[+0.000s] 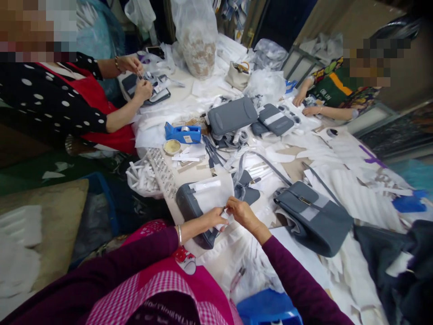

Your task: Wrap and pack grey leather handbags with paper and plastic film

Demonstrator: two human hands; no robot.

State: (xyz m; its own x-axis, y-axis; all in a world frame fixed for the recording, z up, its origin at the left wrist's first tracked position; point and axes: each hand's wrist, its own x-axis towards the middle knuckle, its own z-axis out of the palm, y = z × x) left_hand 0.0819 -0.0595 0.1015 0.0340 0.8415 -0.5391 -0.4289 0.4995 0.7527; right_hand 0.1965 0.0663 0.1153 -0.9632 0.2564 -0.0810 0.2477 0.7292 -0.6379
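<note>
A dark grey handbag (189, 203) lies on the table in front of me, with white paper (211, 194) over its upper side. My left hand (214, 219) is closed at the bag's right edge, thumb and fingers pinched together. Right against it, my right hand (238, 212) is also pinched. What sits between the fingers is small and partly hidden; I cannot make it out. The bag's grey flap (248, 187) spreads just beyond my hands. To the right rests another grey handbag (314, 216) with a metal clasp and a long strap (267, 167).
A blue tape dispenser (184, 134) and a round tin (172, 146) stand beyond the bag. Further back are a grey bag (232, 115) and a white bag (237, 75). Two co-workers' hands work at the far left and far right. A blue dispenser (269, 307) sits near me.
</note>
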